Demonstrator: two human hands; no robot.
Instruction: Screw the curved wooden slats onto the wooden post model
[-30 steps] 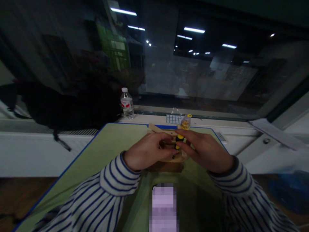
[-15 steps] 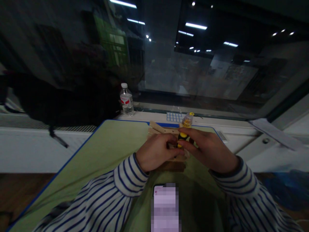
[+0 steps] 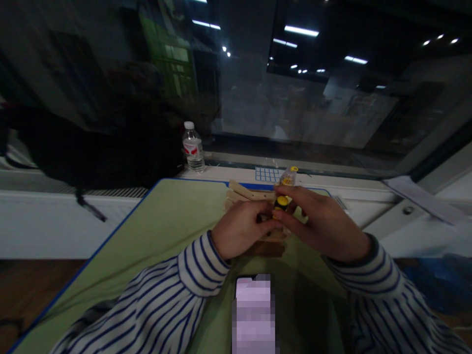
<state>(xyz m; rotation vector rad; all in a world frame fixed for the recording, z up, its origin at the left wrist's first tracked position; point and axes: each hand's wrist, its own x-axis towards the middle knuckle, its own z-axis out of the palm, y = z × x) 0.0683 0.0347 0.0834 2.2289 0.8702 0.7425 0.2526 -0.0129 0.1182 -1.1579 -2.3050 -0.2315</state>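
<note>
My right hand point(image 3: 324, 228) pinches the stubby black-and-yellow screwdriver point(image 3: 281, 205) between thumb and fingertips. Its long axis is near upright, yellow cap up, tip down and hidden. My left hand point(image 3: 241, 228) is curled shut on the wooden piece point(image 3: 275, 237) on the desk point(image 3: 165, 216), touching the tool from its left. The right hand is the nearer one, since the handle sits inside its grip. More wooden slats point(image 3: 246, 191) lie just beyond my left knuckles. Compared with a second ago both grips are the same, but the cap sits slightly higher and shows more of its face.
</note>
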